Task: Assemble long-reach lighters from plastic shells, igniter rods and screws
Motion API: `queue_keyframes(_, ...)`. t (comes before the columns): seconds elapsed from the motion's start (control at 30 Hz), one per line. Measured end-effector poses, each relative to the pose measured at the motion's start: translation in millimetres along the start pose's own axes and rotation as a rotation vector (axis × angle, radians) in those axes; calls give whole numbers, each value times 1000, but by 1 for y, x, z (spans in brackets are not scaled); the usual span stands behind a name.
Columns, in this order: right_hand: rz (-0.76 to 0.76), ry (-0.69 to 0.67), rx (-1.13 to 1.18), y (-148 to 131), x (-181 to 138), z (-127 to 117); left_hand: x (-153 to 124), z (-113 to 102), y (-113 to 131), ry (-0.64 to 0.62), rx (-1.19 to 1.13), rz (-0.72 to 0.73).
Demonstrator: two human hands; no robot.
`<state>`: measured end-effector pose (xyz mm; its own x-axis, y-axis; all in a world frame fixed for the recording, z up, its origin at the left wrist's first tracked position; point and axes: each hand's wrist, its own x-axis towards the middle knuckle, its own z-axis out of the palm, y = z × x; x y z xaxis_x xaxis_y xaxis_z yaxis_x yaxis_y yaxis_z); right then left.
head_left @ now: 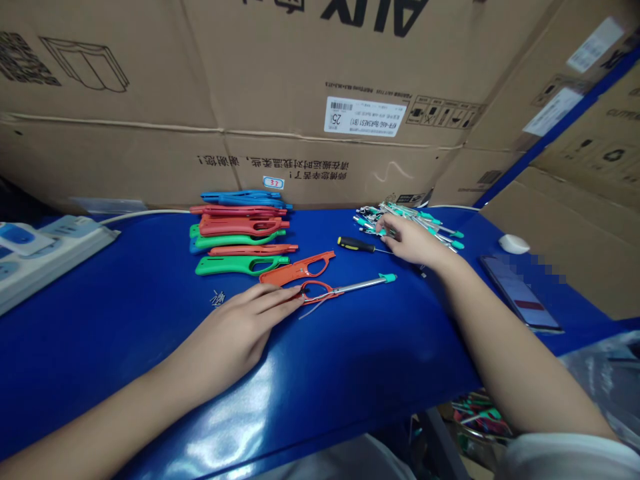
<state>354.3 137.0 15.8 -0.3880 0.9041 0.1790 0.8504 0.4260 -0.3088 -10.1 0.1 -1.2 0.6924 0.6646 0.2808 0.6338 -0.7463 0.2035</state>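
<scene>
My left hand [245, 320] lies over the handle end of an orange lighter casing half [316, 288], its fingers pressed closed on it. In that half sits a metal lighter tube [363, 285] with a teal tip, and a thin wire or hose hangs beside it. The matching orange half [300, 268] lies just behind the fingers. At the back right, my right hand [413, 240] has its fingers curled at the edge of a pile of metal lighter tubes [440, 230], closed around a teal end of one. Its fingertips are partly hidden.
Red, green, orange and blue lighter casings [240, 227] are stacked behind my left hand. A black-and-yellow screwdriver [356, 245] lies near the pile. Small screws [217, 298] lie left. A power strip [55, 250], phone [523, 293] and white object [514, 244] are at the sides; cardboard [280, 87] stands behind.
</scene>
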Motion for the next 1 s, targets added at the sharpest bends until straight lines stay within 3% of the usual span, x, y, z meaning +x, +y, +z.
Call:
queue_keyframes(0.27,101,-5,-47,-4,2,1,0,0,0,-1,10,0)
queue_keyframes(0.7,102,146,-80,-8,4,8,1,-2,2,-11,9,-2)
queue_keyframes(1.0,159,98,-168,-10,4,14,1,-3,3,-11,-15,-19)
